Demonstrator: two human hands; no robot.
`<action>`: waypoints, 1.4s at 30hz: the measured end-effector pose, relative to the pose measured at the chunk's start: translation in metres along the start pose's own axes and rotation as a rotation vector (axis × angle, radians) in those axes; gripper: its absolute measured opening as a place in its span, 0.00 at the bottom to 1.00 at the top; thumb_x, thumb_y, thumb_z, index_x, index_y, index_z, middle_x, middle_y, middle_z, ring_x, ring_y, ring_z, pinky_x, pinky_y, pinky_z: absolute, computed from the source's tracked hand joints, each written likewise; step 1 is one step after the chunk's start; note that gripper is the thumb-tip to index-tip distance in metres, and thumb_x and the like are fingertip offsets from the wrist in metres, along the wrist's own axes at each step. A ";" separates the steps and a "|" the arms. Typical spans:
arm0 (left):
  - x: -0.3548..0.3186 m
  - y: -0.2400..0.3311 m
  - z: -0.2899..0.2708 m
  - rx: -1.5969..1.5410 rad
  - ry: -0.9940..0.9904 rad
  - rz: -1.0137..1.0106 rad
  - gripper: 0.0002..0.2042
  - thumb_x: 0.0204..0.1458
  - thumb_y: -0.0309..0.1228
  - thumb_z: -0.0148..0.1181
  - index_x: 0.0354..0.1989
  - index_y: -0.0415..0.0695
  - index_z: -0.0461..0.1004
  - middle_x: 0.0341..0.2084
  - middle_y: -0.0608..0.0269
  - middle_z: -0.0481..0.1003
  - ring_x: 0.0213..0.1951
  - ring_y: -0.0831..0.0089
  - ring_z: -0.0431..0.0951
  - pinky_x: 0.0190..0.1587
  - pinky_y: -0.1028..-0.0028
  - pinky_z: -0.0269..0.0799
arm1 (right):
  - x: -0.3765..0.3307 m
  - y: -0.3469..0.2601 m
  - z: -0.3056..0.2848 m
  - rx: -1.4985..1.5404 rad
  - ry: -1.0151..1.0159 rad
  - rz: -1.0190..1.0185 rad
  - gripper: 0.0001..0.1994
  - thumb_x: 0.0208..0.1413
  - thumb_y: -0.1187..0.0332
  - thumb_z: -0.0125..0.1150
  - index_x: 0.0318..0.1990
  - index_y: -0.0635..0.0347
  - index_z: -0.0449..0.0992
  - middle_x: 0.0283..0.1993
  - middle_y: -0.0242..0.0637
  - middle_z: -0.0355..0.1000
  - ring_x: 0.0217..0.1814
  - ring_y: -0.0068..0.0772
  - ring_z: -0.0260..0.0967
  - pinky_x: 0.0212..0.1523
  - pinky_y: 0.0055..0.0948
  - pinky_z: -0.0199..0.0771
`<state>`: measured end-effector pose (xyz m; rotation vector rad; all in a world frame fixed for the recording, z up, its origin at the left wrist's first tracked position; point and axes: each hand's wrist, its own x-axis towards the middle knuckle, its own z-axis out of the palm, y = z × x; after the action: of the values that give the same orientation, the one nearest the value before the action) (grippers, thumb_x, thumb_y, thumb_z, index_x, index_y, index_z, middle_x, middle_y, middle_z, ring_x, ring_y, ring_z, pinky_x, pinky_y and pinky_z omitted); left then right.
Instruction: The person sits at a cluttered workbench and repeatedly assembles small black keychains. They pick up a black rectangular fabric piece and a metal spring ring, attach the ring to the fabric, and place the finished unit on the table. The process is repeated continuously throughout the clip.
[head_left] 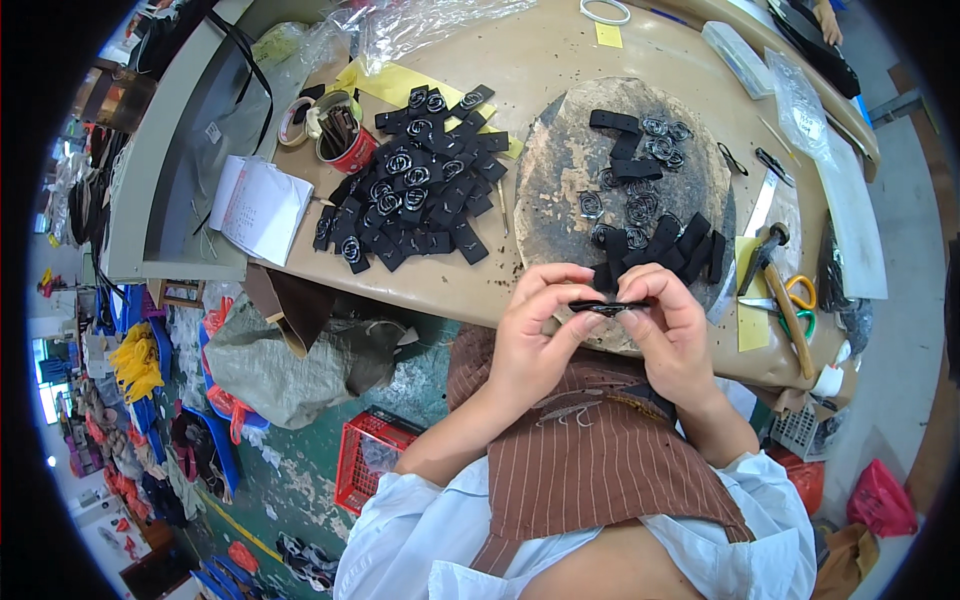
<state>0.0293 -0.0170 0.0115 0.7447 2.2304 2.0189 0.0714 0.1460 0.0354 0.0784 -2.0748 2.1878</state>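
My left hand (535, 325) and my right hand (672, 325) pinch the two ends of one black strap piece (606, 307) with a metal ring, held level just above the table's near edge. Right behind my hands lies a round, worn work pad (560, 165) carrying loose black strap pieces (665, 245) and several metal buckle rings (645, 205). To the left on the table sits a large pile of black straps fitted with rings (415, 190).
A hammer (775, 270) and orange-handled scissors (795, 295) lie right of the pad. A red tin of tools (345, 140), tape rolls (295, 120) and a paper pad (260, 205) sit at the left. Below the table are a grey sack (290, 365) and a red crate (370, 460).
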 end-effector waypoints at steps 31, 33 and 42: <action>0.039 -0.021 0.029 -0.505 0.099 -0.304 0.14 0.51 0.24 0.59 0.46 0.34 0.71 0.42 0.56 0.74 0.42 0.74 0.75 0.46 0.76 0.70 | 0.065 0.019 -0.039 -0.799 0.101 -0.324 0.02 0.50 0.78 0.56 0.32 0.65 0.72 0.31 0.42 0.68 0.32 0.43 0.69 0.33 0.32 0.70; 0.043 -0.018 0.031 -0.578 -0.023 -0.402 0.14 0.52 0.24 0.58 0.46 0.33 0.70 0.40 0.58 0.74 0.40 0.80 0.74 0.44 0.80 0.70 | 0.055 0.009 -0.028 -0.736 0.080 -0.349 0.03 0.49 0.79 0.56 0.33 0.65 0.72 0.32 0.42 0.69 0.33 0.42 0.70 0.33 0.31 0.70; 0.050 -0.030 0.027 -0.257 0.078 -0.366 0.10 0.54 0.23 0.54 0.44 0.34 0.73 0.31 0.64 0.77 0.32 0.83 0.75 0.35 0.81 0.73 | 0.059 0.016 -0.031 -0.692 -0.054 -0.312 0.08 0.47 0.80 0.59 0.36 0.65 0.74 0.35 0.40 0.70 0.35 0.34 0.71 0.35 0.26 0.72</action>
<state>-0.0153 0.0261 -0.0073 0.2180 1.9117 2.1118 0.0124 0.1799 0.0254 0.3618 -2.5140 1.2299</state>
